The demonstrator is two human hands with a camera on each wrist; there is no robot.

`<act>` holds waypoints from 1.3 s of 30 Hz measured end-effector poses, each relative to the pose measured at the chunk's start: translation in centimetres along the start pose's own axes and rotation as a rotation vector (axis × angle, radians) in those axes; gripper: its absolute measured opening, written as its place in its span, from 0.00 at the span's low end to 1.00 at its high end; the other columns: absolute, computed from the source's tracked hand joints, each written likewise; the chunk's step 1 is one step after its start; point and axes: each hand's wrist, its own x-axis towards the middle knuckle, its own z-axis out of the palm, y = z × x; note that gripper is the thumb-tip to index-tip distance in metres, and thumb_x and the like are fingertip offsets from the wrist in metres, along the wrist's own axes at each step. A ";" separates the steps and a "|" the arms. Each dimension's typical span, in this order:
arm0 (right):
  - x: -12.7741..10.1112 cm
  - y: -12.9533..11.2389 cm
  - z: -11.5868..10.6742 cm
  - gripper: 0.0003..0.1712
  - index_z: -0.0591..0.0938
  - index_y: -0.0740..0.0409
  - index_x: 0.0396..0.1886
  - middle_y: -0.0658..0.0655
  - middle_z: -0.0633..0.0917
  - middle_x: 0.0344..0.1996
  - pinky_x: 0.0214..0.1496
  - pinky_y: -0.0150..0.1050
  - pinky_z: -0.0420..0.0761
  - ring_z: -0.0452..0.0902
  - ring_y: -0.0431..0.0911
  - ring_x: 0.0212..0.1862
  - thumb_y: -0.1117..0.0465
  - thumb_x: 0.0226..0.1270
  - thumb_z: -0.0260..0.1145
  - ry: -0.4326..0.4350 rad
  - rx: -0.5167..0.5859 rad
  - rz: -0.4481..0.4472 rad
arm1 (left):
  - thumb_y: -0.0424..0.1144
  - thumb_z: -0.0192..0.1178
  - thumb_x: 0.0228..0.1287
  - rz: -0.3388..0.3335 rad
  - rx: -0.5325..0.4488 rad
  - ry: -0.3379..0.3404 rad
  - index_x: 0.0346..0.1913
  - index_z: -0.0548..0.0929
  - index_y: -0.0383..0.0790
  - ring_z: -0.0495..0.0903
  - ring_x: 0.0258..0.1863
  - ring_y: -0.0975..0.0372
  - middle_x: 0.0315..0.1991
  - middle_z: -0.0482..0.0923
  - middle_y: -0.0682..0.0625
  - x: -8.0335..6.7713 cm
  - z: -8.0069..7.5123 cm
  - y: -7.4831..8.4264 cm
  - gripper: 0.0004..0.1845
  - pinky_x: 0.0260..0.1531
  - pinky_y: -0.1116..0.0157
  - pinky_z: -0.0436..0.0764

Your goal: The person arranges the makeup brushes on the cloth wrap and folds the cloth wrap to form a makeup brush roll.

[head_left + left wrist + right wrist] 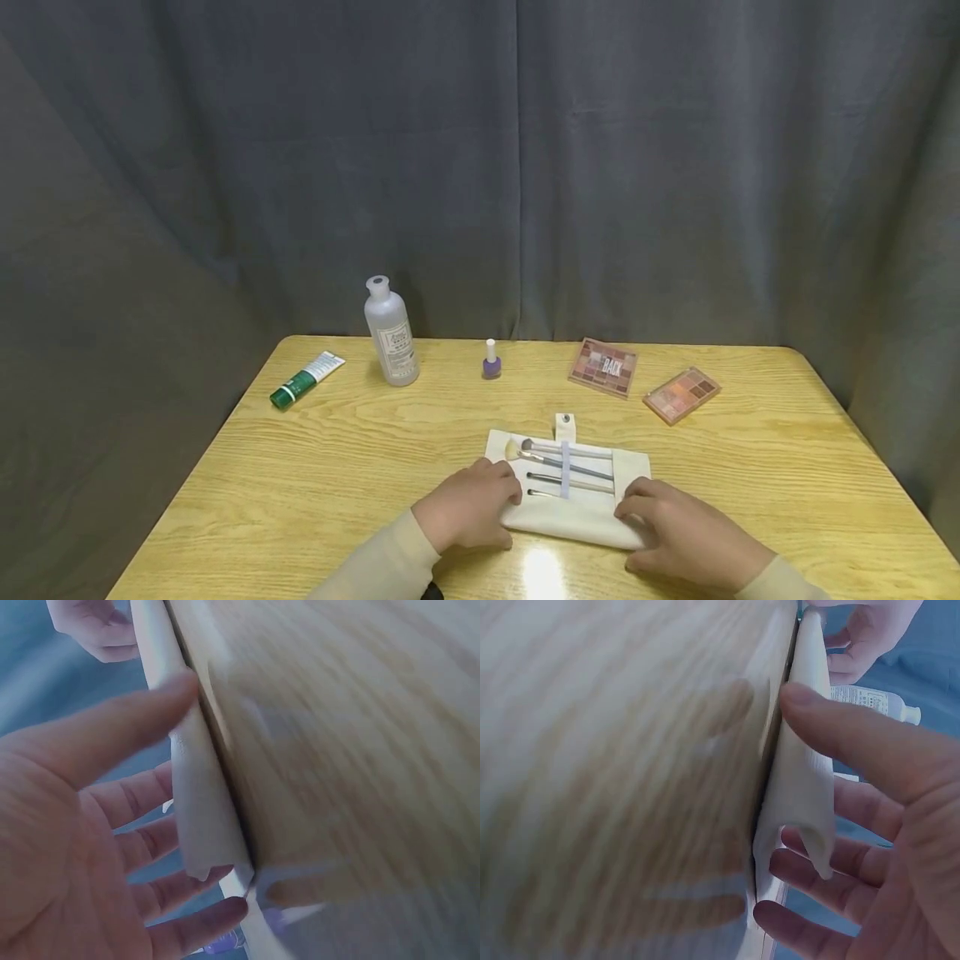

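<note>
A cream fabric brush roll (pixel 577 523) lies open near the table's front edge. Several makeup brushes (pixel 570 482) sit side by side in it under a lavender strap (pixel 565 467). My left hand (pixel 472 502) grips the roll's near left corner. My right hand (pixel 675 529) grips its near right corner. In the left wrist view my left hand (pixel 75 825) has its thumb on one side of the folded fabric (pixel 199 817) and its fingers on the other. In the right wrist view my right hand (pixel 885 787) holds the fabric (pixel 806 772) the same way.
At the back of the wooden table (pixel 300 483) stand a clear bottle (pixel 390 335) and a small purple nail polish (pixel 491 361). A green tube (pixel 306 379) lies at the back left, and two eyeshadow palettes (pixel 603 367) (pixel 681 394) at the back right. A grey curtain hangs behind.
</note>
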 end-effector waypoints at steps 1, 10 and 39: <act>0.0 0.0 0.0 0.24 0.86 0.46 0.47 0.41 0.78 0.46 0.46 0.37 0.82 0.74 0.35 0.44 0.43 0.52 0.79 -0.001 -0.007 0.001 | 0.50 0.77 0.51 0.000 0.010 0.000 0.48 0.84 0.52 0.74 0.52 0.62 0.51 0.76 0.61 0.0 0.1 0.0 0.21 0.54 0.65 0.78; 0.1 1.0 -0.4 0.12 0.84 0.49 0.42 0.41 0.77 0.43 0.39 0.33 0.79 0.70 0.33 0.38 0.56 0.59 0.74 0.024 0.046 -0.027 | 0.33 0.61 0.63 -0.007 -0.108 -0.031 0.50 0.84 0.47 0.71 0.40 0.65 0.46 0.74 0.57 0.9 -0.3 -0.5 0.14 0.42 0.69 0.77; 4.7 4.7 -2.4 0.14 0.84 0.61 0.49 0.57 0.84 0.48 0.55 0.53 0.80 0.80 0.51 0.50 0.58 0.69 0.62 0.017 0.189 0.179 | 0.40 0.55 0.76 -0.095 0.000 0.099 0.63 0.81 0.44 0.72 0.46 0.59 0.52 0.76 0.48 3.9 -0.8 -2.3 0.17 0.45 0.63 0.80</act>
